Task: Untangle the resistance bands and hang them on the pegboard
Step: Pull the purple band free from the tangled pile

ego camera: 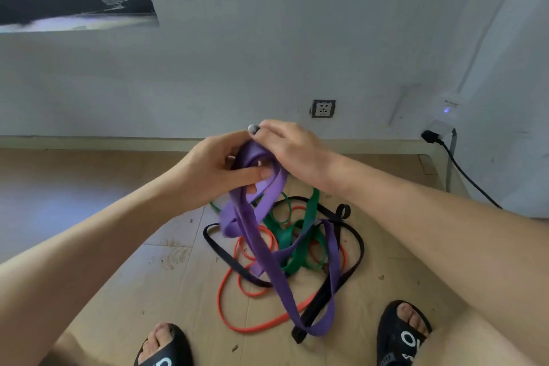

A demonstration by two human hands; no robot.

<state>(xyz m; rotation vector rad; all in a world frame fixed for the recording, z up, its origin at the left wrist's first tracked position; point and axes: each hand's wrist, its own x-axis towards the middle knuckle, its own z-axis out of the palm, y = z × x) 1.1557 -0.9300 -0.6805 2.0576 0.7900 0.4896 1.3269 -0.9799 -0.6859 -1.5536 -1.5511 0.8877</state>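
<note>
A purple band [261, 235] is lifted above the floor, bunched at its top between both hands. My left hand [214, 166] grips the bunch from the left, its thumb pressed across the loops. My right hand [292, 148] grips the same bunch from above and the right; its fingertips are hidden. The purple band's long loop hangs down to the floor near my feet. Under it lies a tangle of a green band [297, 235], an orange band [237, 300] and a black band [353, 255]. No pegboard is in view.
My two feet in black sandals [166, 348] [404, 333] stand at the near edge of the wooden floor [118, 246]. A white wall [267, 53] with a socket [323, 108] rises behind. A black cable [463, 169] runs from a plug at the right.
</note>
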